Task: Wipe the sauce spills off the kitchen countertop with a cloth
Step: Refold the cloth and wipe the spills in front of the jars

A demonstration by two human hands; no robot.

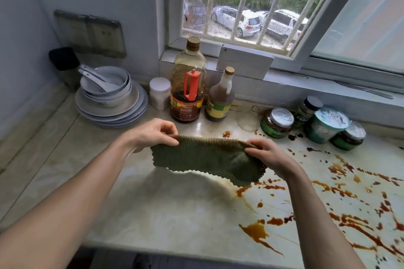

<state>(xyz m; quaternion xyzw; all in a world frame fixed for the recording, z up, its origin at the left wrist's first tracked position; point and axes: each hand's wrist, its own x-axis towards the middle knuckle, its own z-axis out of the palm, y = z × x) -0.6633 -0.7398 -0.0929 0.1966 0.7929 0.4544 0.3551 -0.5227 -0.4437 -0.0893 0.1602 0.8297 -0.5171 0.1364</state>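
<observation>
The left hand pinches one top corner of the green cloth and the right hand pinches the other, each grip closed on the fabric between thumb and fingers. The cloth hangs stretched between them, held up above the worktop and not touching it, with a brownish stain showing along its upper edge.

Judging by how things lie, the wiping is only partly done. The pale stretch of worktop under and left of the cloth looks free of sauce, while the right side carries many brown sauce spills: splashes and streaks running to the right edge, a larger puddle near the front, and a small blot just behind the cloth. Most of the work seems left.

At the back stand a tall oil bottle, a dark sauce bottle with a red handle, a smaller brown bottle and a white jar. A stack of plates and bowls sits well apart on the left. The jars and a teal-lidded tub at the right rear stand right beside the spatter, so drops around their bases may call for wiping close to them or shifting them
</observation>
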